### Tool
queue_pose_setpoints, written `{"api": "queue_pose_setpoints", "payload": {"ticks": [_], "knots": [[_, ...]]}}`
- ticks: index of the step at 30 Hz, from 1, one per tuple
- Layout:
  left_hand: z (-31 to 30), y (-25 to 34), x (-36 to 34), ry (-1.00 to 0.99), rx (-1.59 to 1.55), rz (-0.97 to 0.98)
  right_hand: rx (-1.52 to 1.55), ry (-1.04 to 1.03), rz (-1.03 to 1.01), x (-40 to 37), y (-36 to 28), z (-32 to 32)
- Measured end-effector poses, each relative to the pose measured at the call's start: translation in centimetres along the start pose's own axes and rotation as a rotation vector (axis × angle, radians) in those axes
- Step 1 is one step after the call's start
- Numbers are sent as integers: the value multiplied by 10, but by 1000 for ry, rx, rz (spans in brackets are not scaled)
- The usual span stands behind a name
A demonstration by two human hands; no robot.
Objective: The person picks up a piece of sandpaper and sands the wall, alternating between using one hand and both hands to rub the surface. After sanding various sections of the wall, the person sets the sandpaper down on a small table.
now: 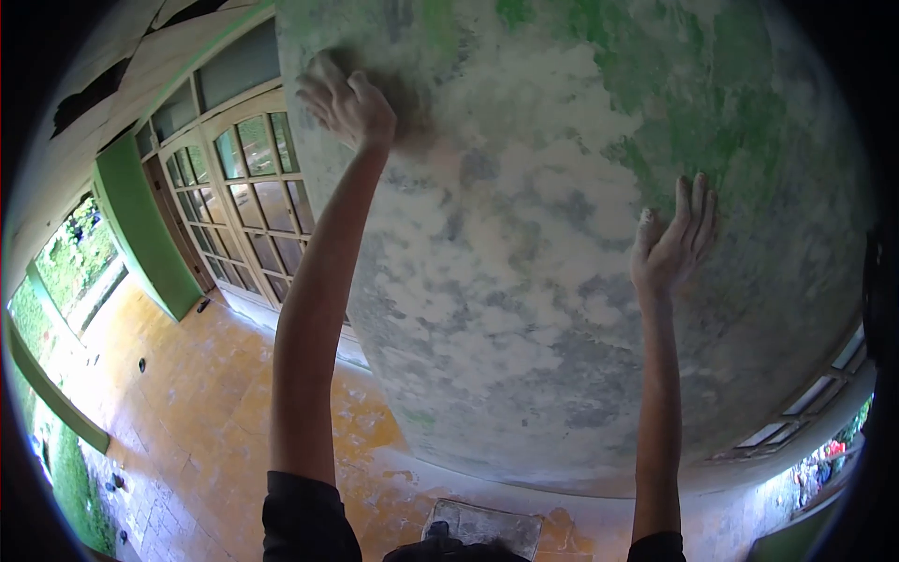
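Observation:
Both my arms reach up to a patchy wall [524, 281], its green paint worn to grey and whitish plaster. At the wall's upper left edge, my left hand [346, 103] lies against the surface, slightly blurred, fingers apart and a little bent. Whether anything is under its palm is hidden. Farther right and lower, my right hand [678, 234] is at the wall below a large green patch [698, 94], fingers stretched upward and thumb apart. Pale dust coats the fingers of both hands. I see no tool in either one.
Left of the wall stands a glass-paned double door [234, 187] beside a green pillar [145, 225]. The yellowish tiled floor [215, 393] has pale smears and a few small dark items. A grey mat-like slab [487, 526] lies below me. Window frames [796, 403] line the right side.

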State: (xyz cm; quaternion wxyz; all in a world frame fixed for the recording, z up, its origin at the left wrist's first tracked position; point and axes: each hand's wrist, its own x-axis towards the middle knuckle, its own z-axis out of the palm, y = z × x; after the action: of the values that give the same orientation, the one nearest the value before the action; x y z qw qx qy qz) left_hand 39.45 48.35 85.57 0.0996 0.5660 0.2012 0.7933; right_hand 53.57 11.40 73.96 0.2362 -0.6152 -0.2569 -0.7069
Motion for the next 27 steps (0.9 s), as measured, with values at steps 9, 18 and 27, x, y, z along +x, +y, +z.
{"api": "queue_pose_setpoints", "payload": {"ticks": [9, 18, 27], "knots": [[-27, 34, 4, -440, -82, 1094, -22, -91, 14, -3, 2, -3], [3, -22, 25, 212, 66, -284, -33, -121, 35, -4, -1, -6], [-26, -6, 15, -292, -83, 785, -17, 35, 168, -3, 8, 4]]}}
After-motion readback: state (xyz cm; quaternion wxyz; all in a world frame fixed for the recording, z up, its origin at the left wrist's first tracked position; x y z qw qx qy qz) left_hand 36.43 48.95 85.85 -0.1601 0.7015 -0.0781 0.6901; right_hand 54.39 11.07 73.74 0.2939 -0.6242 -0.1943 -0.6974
